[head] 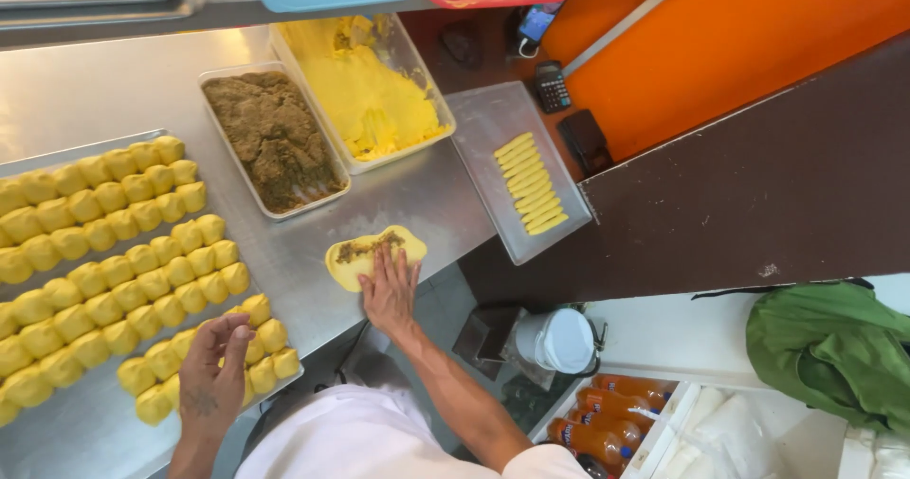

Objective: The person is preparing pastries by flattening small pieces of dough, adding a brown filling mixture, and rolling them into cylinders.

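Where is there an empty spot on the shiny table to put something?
Bare steel shows between the brown filling tub and the flattened dough, and on the near half of the small tray beside its rolled sticks. The big tray of dough balls is crowded.

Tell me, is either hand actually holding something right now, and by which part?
Neither grips anything. The right hand lies flat on the near edge of the filled yellow dough disc; the left hand hovers open over the dough balls.

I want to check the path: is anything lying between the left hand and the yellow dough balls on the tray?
Nothing visible does. The left hand is already over the nearest dough balls at the tray edge, apparently touching them.
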